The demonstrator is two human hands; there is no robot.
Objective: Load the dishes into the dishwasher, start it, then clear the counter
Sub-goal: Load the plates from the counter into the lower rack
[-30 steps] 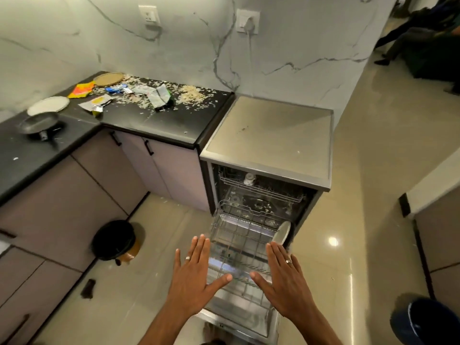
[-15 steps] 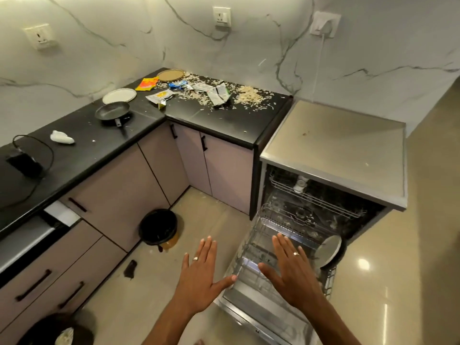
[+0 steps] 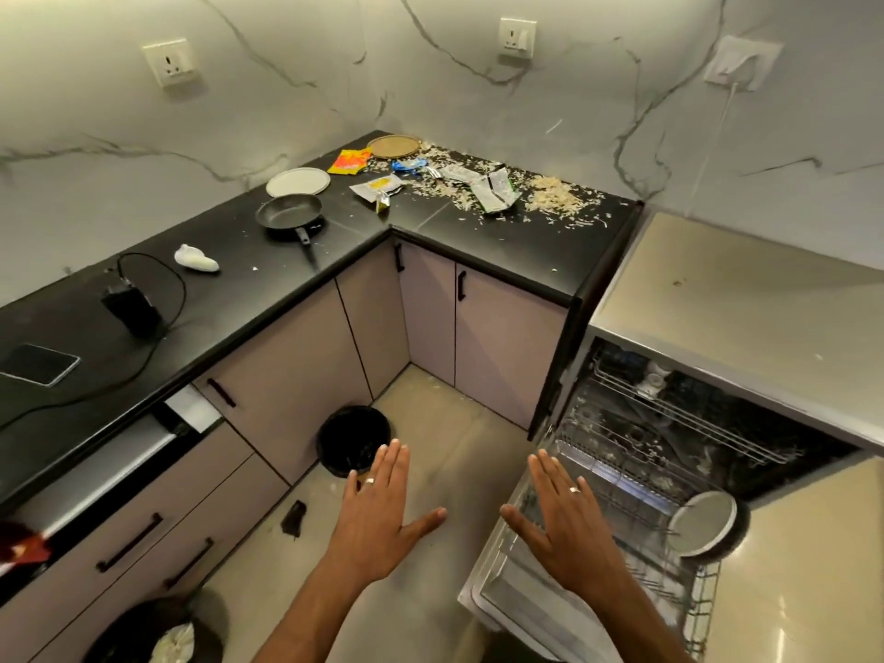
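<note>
A: What sits in the dishwasher (image 3: 717,299)?

B: Its door hangs down and the lower rack (image 3: 622,509) is drawn out. One plate (image 3: 701,523) stands on edge at the rack's right side. The upper rack (image 3: 669,409) stays inside; something small and white shows there, too dim to name.

A: And the hands?

B: The left hand (image 3: 378,514) and right hand (image 3: 559,523) are both flat, palms down, fingers straight and spread, holding nothing. The right one hovers over the rack's left edge; the left hangs over the floor just left of the dishwasher.

A: The counter (image 3: 502,246)?

B: Black, L-shaped, meeting the dishwasher's left side. A pan (image 3: 288,213), a pale plate (image 3: 298,181) and a brown plate (image 3: 393,146) lie well left of the dishwasher, with wrappers (image 3: 492,189) and scattered flakes (image 3: 555,198) nearer it. A black bin (image 3: 353,440) stands on the floor below.
</note>
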